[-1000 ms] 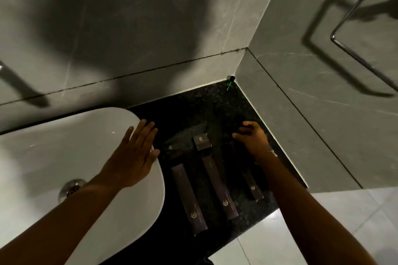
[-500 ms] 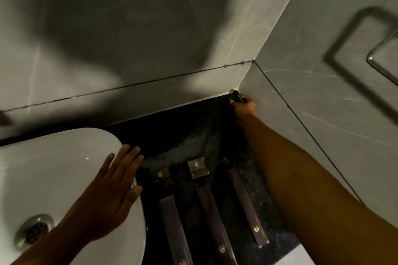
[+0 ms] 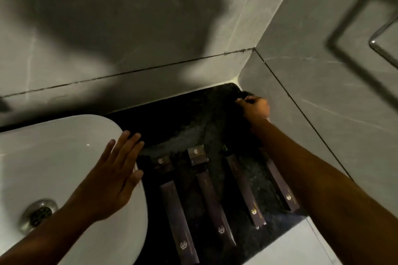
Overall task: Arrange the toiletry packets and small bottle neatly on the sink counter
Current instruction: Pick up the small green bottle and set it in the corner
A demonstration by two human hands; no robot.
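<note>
The grey tiled walls [image 3: 150, 28] are being crossed by broad shadows, and a metal rail [image 3: 385, 34] is being shown, blurred, on the right-hand wall. The white basin [image 3: 53, 146] is being seen at the lower left, its drain [image 3: 38, 215] lying near its bottom. The dark desk [image 3: 183, 122] is being bounded by the basin, the two walls and a pale front edge.

The left hand [image 3: 109, 180] is being held flat and released, fingers [image 3: 125, 148] spread and extended, over the basin's right rim; whether it is being pressed against the rim cannot be told. The right hand [image 3: 255, 107] is being reached into the far corner of the desk, just beside the right wall, its fingers curled shut around something small and dark. That thing is being hidden almost wholly by the hand, so it cannot be told whether it is the bottle.

Four long packets are being left lying on the desk in a row, roughly parallel and apart: the first [image 3: 178, 221] nearest the basin, the second [image 3: 215, 208] beside it, the third [image 3: 245, 191] further right, the fourth [image 3: 280, 185] partly covered by the right forearm. Two small square packets [image 3: 163, 162] [image 3: 197, 154] are being left lying at the far ends of the first and second long packets.
</note>
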